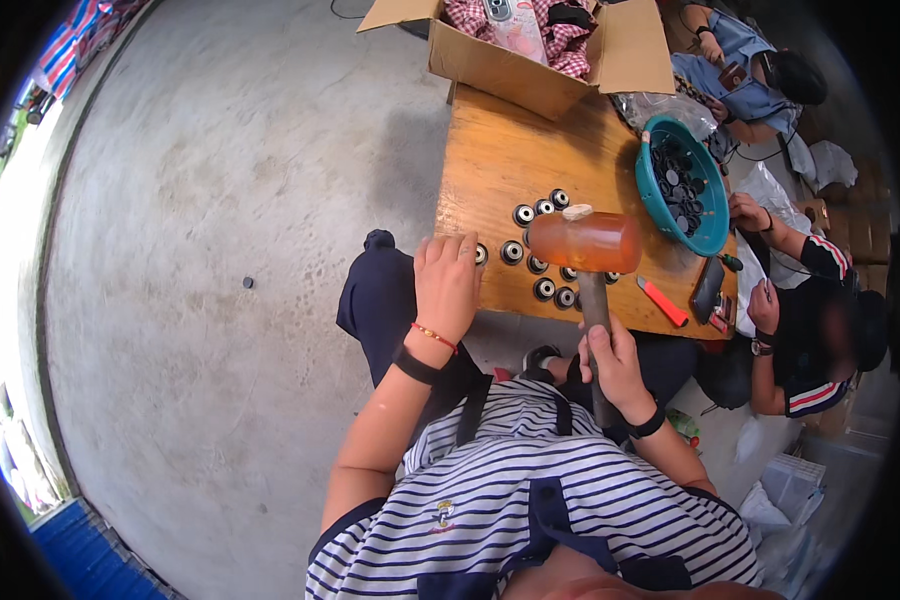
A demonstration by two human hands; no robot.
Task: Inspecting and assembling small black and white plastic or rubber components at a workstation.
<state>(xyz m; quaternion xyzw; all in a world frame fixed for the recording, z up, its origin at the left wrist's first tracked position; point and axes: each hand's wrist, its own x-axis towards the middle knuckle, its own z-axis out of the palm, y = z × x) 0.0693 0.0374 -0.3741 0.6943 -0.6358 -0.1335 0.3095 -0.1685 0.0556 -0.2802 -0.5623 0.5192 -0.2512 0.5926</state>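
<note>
My right hand [615, 368] is closed around the dark handle of a mallet [582, 242]. Its translucent amber head is raised over the table and hides some of the round parts beneath it. At the table's left edge lies my left hand [446, 285], palm down, fingers stretched out close together, thumb hidden. Right beside its fingers is a round black part with a metal centre [481, 254], partly covered by the hand. Several like it, such as one black ring-shaped part [512, 252], sit in loose rows on the wooden table [485, 150].
A teal basin [642, 185] of black discs stands at the table's right, near a red utility knife [662, 301] and a dark phone [708, 287]. At the far end is an open cardboard box [505, 75] with checked cloth. Two other people work on the right.
</note>
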